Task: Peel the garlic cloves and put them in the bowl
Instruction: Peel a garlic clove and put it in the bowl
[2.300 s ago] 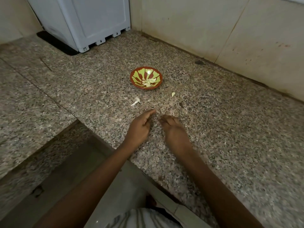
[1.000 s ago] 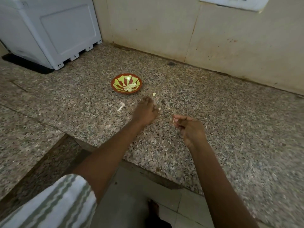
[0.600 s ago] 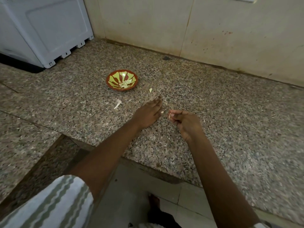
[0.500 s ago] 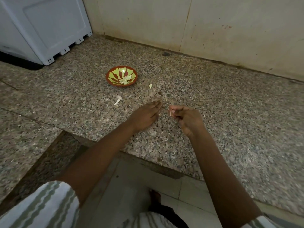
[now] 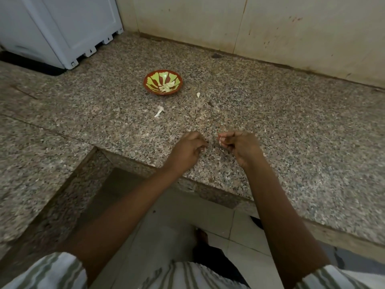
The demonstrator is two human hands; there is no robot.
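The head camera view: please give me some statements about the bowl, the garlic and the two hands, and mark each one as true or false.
1. The bowl already holds some pale garlic pieces. True.
2. The right hand pinches a small white piece at its fingertips. True.
3. The left hand is reaching into the bowl. False: it is near the counter's front edge, well apart from the bowl.
4. The bowl stands on the tiled floor. False: it stands on the granite counter.
5. A white scrap lies on the counter, on the near side of the bowl. True.
6. The two hands are clasped together. False: a gap shows between them.
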